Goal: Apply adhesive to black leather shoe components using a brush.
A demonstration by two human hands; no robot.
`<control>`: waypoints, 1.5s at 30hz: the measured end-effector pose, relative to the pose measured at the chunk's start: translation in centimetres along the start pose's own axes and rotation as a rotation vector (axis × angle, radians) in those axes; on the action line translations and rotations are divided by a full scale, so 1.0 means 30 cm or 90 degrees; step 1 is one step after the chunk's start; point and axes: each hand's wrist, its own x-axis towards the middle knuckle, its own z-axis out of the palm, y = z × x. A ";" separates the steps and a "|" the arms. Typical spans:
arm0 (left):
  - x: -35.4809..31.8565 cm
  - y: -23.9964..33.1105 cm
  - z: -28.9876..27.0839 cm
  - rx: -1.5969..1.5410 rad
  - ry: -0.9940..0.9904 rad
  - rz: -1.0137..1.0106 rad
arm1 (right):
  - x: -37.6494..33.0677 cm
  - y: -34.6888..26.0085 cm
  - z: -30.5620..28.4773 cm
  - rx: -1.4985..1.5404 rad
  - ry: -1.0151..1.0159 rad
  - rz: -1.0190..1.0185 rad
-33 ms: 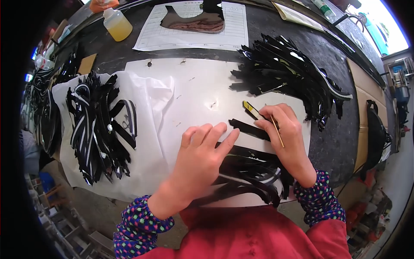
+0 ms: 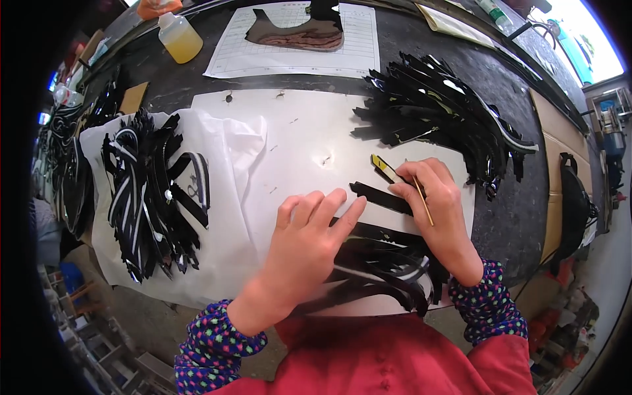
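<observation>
Pinched in the fingers of the right hand (image 2: 438, 204) is a thin brush (image 2: 395, 174) with a yellow tip and a slim wooden handle, and the tip lies just above a black strip (image 2: 380, 197) on the white paper sheet (image 2: 289, 151). The left hand (image 2: 306, 240) is flat and open, holding nothing, its fingertips pressing near the left end of this strip, above a small heap of black strips (image 2: 382, 263) close to the person's body. One big pile of black pieces (image 2: 434, 112) lies beyond the right hand, another pile of black and white pieces (image 2: 155, 191) lies well apart on the left, and a bottle of yellow liquid (image 2: 179, 36) stands at the far edge of the dark table (image 2: 513, 217).
</observation>
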 end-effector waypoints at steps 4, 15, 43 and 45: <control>-0.021 0.003 0.024 0.038 0.019 -0.008 | 0.008 -0.002 -0.001 0.032 0.004 0.024; -0.026 0.001 0.024 0.042 0.010 -0.016 | 0.013 0.012 0.003 -0.013 0.053 -0.077; -0.032 0.021 0.025 0.083 -0.053 -0.021 | 0.001 -0.046 -0.011 0.138 -0.089 -0.042; -0.032 0.020 0.028 0.087 -0.051 -0.018 | 0.002 -0.045 -0.013 0.144 -0.091 -0.031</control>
